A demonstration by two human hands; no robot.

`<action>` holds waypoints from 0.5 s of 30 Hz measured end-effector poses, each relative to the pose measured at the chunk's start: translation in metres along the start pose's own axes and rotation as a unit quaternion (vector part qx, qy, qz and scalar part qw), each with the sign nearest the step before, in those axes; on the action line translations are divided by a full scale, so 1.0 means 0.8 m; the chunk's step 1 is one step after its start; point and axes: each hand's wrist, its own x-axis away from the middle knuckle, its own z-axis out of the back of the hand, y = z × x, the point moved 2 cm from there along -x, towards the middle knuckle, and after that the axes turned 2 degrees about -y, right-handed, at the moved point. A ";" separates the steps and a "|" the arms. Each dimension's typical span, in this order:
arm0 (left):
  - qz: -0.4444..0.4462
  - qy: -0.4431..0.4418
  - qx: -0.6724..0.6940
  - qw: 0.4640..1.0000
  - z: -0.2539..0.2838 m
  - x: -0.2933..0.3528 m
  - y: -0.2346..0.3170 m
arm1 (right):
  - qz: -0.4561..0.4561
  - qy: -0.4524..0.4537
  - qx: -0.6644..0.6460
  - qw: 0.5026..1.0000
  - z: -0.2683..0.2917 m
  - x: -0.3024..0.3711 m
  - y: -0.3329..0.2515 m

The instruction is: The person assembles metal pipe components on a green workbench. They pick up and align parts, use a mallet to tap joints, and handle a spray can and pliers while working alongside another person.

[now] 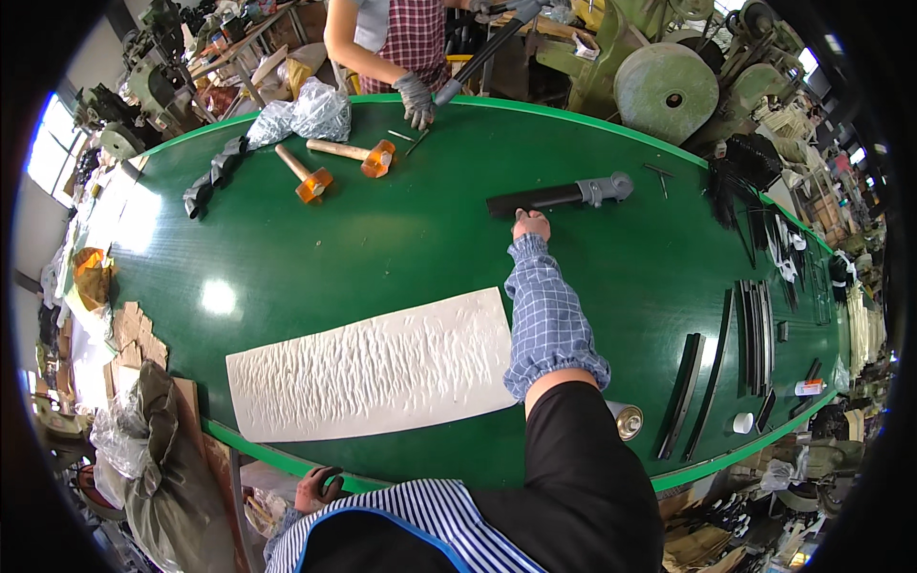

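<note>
My right arm, in a blue checked sleeve cover, reaches far across the green table. My right hand is closed at the near side of a black tube, its fingertips against it. A grey fitting with a round end is attached to the tube's right end. Low down at the table's near edge, my left hand is loosely curled with dark fingers, and nothing shows in it. Between me and the tube lies a white rectangular sheet with a wrinkled surface.
Two orange-headed mallets lie far left, near dark curved pieces and a clear plastic bag. Across the table a co-worker's gloved hand is near thin rods. Black strips and a spray can lie right.
</note>
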 end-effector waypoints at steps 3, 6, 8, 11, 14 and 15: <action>-0.059 0.082 -0.105 0.989 -0.016 -0.003 0.012 | 0.167 0.011 -0.144 0.975 0.016 0.117 -0.028; -0.100 0.051 -0.002 0.994 -0.014 -0.017 0.046 | 0.131 -0.110 -0.264 0.949 0.049 0.318 -0.008; -0.097 -0.008 -0.010 0.995 -0.001 -0.026 0.064 | 0.122 -0.193 -0.258 0.939 0.089 0.456 0.018; -0.139 -0.088 -0.029 0.986 0.019 -0.044 0.064 | 0.179 -0.354 -0.164 0.903 0.164 0.609 0.069; -0.128 -0.155 -0.017 0.979 0.017 -0.066 0.033 | 0.121 -0.438 -0.186 0.871 0.236 0.669 0.124; -0.131 -0.186 -0.035 0.973 0.013 -0.075 0.021 | 0.081 -0.385 -0.188 0.900 0.259 0.671 0.142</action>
